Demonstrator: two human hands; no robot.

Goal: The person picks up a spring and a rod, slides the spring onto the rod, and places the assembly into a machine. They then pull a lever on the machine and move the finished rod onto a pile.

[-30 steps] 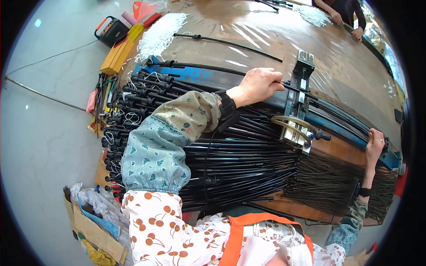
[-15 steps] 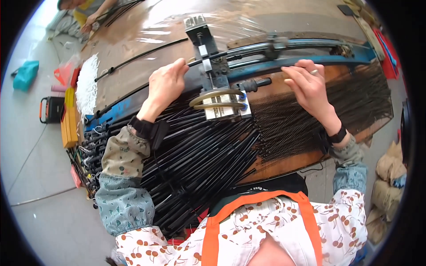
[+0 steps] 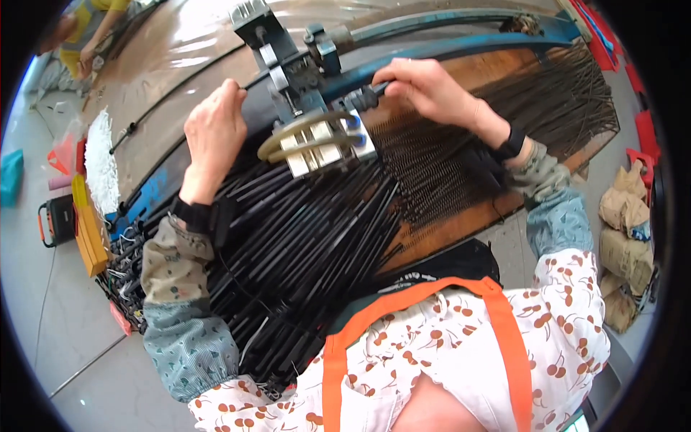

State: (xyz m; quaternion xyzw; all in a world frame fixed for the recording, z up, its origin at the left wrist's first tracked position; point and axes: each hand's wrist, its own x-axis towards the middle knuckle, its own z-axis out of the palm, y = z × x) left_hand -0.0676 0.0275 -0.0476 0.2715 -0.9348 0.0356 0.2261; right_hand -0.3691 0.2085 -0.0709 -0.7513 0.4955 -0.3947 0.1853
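A metal clamping fixture (image 3: 299, 79) with black blocks stands on a blue rail (image 3: 461, 54). My left hand (image 3: 216, 129) is closed at its left side, fingertips pinched round a thin black rod (image 3: 253, 81) that runs into the fixture. My right hand (image 3: 425, 90) is closed on the end of a short black lever (image 3: 367, 95) on the fixture's right side. Two brownish hoses (image 3: 306, 133) loop over the silver block (image 3: 306, 165) at the fixture's near end. A dark slide block (image 3: 324, 52) sits close to the fixture, on its right.
Many black rods (image 3: 309, 223) fan out below the fixture. Thin dark springs or coiled rods (image 3: 489, 137) cover the wooden table's right part. White strips (image 3: 102, 162) lie at the left edge, near a yellow box (image 3: 88, 230). Another person (image 3: 90, 39) works at the far left.
My right hand has moved left and taken hold of the lever. The slide block has travelled left along the rail to the fixture. My left hand keeps its pinch; the whole view has shifted.
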